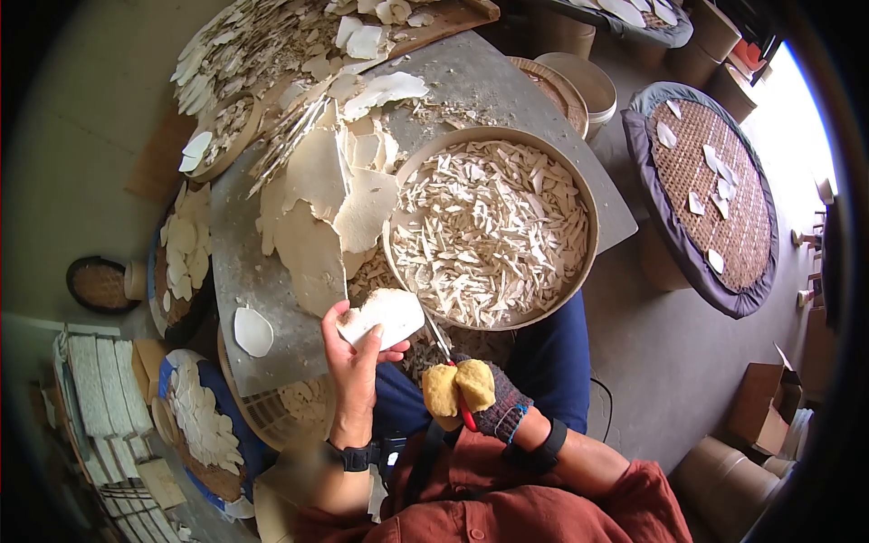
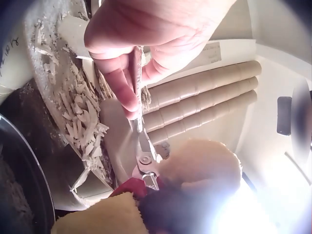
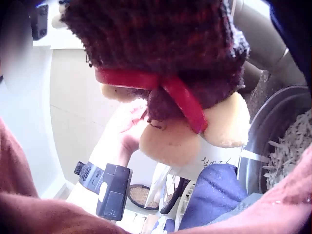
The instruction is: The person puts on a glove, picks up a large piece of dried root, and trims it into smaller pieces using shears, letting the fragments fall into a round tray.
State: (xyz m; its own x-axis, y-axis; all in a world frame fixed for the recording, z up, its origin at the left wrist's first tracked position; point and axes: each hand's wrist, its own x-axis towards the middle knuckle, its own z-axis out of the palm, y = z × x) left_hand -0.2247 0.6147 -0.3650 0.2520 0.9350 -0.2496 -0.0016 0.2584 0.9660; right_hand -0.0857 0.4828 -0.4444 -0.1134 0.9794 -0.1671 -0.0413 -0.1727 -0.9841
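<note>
My bare left hand pinches a flat, pale, chip-like slice with a brownish patch on one edge; it is seen edge-on in the left wrist view. In my right hand, which wears a dark knitted glove, I grip red-handled shears. Yellow foam pads sit around the handles and fingers. The shears' metal blades reach the slice's lower edge, just below my left fingertips. Right beyond my hands stands a round tray heaped with narrow pale strips.
Large pale sheets lean in a stack on the grey table, left of the tray. One loose slice lies near the table's left edge. A cloth-rimmed woven tray with a few slices stands right. Cardboard boxes sit lower right.
</note>
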